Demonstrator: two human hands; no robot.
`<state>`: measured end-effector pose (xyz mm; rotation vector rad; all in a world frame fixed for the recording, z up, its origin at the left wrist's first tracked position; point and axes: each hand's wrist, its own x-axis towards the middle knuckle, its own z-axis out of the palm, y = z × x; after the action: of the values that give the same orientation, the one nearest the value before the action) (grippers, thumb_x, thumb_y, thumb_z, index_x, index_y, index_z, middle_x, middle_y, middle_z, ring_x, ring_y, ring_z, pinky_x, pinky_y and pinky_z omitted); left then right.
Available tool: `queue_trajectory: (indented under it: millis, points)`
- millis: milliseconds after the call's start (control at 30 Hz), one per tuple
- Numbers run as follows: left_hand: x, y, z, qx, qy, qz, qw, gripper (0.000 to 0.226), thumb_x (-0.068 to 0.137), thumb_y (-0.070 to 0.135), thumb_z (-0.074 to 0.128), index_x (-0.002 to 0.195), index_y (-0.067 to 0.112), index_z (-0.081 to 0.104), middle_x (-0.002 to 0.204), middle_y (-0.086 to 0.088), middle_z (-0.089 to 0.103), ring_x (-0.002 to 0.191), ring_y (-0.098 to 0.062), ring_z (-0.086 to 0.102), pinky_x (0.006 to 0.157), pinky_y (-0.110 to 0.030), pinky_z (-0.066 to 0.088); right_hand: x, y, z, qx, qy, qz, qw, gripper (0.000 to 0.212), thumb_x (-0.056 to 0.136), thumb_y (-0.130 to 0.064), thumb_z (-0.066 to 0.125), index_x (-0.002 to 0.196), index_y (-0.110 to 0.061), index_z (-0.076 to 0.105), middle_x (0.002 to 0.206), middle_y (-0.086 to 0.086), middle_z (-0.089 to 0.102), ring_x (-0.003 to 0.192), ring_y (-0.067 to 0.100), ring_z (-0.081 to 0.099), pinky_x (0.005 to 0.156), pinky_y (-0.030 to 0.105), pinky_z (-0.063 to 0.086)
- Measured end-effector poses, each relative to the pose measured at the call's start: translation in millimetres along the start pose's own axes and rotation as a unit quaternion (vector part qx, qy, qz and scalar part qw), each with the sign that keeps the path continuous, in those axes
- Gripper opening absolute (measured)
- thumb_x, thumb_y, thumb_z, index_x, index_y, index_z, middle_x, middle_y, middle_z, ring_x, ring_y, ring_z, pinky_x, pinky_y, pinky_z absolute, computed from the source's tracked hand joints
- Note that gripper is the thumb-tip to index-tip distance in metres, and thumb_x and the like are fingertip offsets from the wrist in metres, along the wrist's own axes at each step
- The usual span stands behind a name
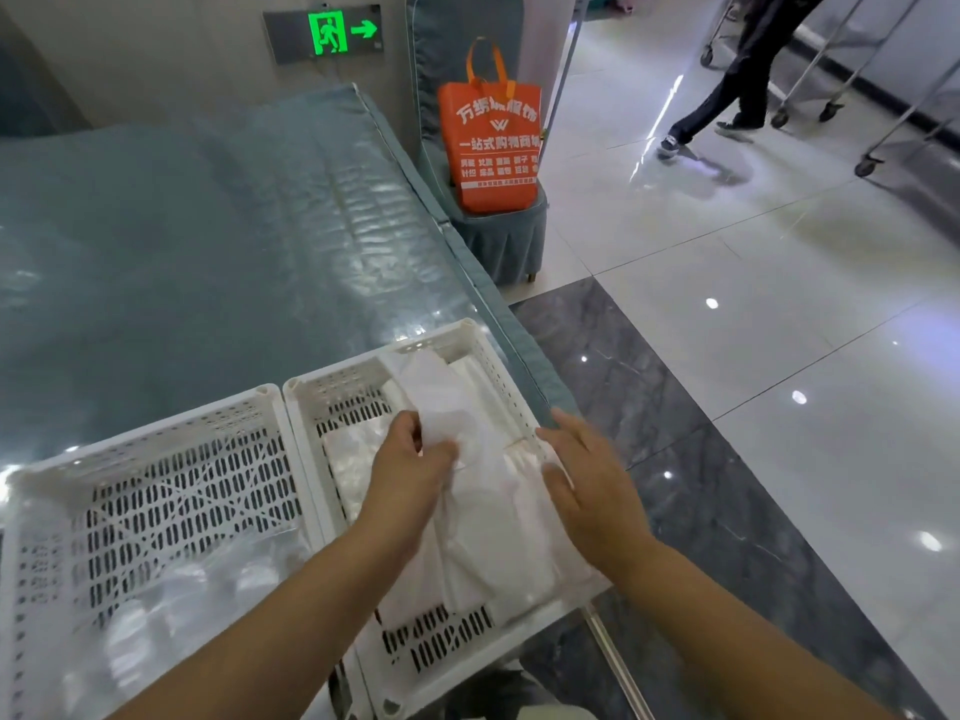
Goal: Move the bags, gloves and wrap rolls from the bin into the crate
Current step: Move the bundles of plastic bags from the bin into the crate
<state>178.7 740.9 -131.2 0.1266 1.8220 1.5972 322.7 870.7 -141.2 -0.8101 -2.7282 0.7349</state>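
Mid-transfer, lower centre: left hand (410, 459) pinches a white bag (441, 402) over the right-hand basket (332, 387); right hand (587, 480) open beside. Next, probably, a lift clear.

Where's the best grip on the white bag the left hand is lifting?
The bag is limp and sags. The left hand already pinches its top; judging by that, the right hand should come in from the right and grip its lower middle.

Bright — floor (727, 262) glare, soft blur
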Motion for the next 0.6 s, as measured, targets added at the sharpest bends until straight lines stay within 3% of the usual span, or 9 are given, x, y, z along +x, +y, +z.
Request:
queue_trajectory:
  millis: [100, 200, 267, 367, 433, 500, 600]
  points:
    - [3, -11, 37, 0.003, -0.004, -0.016, 1.0, 0.018, 0.081, 0.013, 0.057, 0.091, 0.028, 0.053, 0.092, 0.004, 0.064, 0.079, -0.01, 0.062, 0.058, -0.02, 0.046, 0, 14, -21, 0.024, 0.078, 0.06, 0.995, 0.023, 0.092, -0.008, 0.049, 0.111, -0.013, 0.061, 0.125, 0.002, 0.054, 0.11, 0.005, 0.042, 0.093, 0.019, 0.036]
    - [5, -25, 58, 0.075, 0.042, -0.088, 0.992, 0.016, 0.085, 0.013, 0.051, 0.1, 0.016, 0.046, 0.088, 0.001, 0.054, 0.075, -0.014, 0.053, 0.062, -0.029, 0.043, -6, 20, -22, 0.024, 0.056, 0.069, 0.996, 0.022, 0.089, -0.003, 0.052, 0.106, -0.01, 0.063, 0.121, 0.004, 0.056, 0.109, 0.013, 0.049, 0.091, 0.021, 0.035]
    - [6, -30, 61, 0.132, 0.039, -0.101, 0.985, 0.016, 0.086, 0.012, 0.046, 0.101, 0.014, 0.041, 0.084, 0.002, 0.049, 0.071, -0.011, 0.047, 0.056, -0.027, 0.037, -12, 23, -17, 0.033, 0.03, 0.071, 0.996, 0.022, 0.089, -0.004, 0.053, 0.107, -0.01, 0.063, 0.124, 0.004, 0.055, 0.113, 0.017, 0.05, 0.094, 0.023, 0.036]
    - [4, -31, 61, 0.189, -0.012, -0.046, 0.981, 0.02, 0.086, 0.011, 0.046, 0.102, 0.016, 0.036, 0.09, 0.003, 0.048, 0.076, -0.011, 0.049, 0.058, -0.025, 0.036, -17, 23, -10, 0.037, 0.01, 0.069, 0.997, 0.023, 0.09, -0.007, 0.054, 0.111, -0.012, 0.061, 0.127, 0.002, 0.052, 0.119, 0.015, 0.047, 0.099, 0.021, 0.034]
    - [1, -35, 57, 0.248, -0.013, 0.036, 0.968, 0.033, 0.084, 0.012, 0.05, 0.114, 0.013, 0.036, 0.107, -0.003, 0.05, 0.099, -0.02, 0.052, 0.077, -0.029, 0.042, -16, 19, -5, 0.013, -0.007, 0.049, 0.999, 0.027, 0.089, -0.01, 0.055, 0.116, -0.013, 0.059, 0.13, 0.002, 0.052, 0.122, 0.015, 0.045, 0.102, 0.022, 0.032]
    - [-3, -45, 50, 0.364, 0.012, 0.125, 0.923, 0.065, 0.084, 0.022, 0.054, 0.139, 0.019, 0.02, 0.14, -0.006, 0.032, 0.13, -0.024, 0.03, 0.108, -0.034, 0.03, -16, 13, -1, -0.023, -0.026, 0.001, 0.999, 0.03, 0.087, -0.013, 0.058, 0.117, -0.013, 0.058, 0.132, 0.005, 0.052, 0.122, 0.019, 0.047, 0.103, 0.027, 0.032]
    - [-7, -62, 42, 0.54, -0.006, 0.21, 0.815, 0.076, 0.087, 0.051, 0.041, 0.144, 0.034, -0.005, 0.157, 0.001, -0.006, 0.142, -0.019, -0.012, 0.114, -0.039, -0.006, -20, 19, 1, -0.072, -0.068, -0.079, 0.992, 0.034, 0.081, -0.018, 0.063, 0.114, -0.016, 0.059, 0.133, 0.008, 0.053, 0.122, 0.023, 0.049, 0.103, 0.03, 0.028]
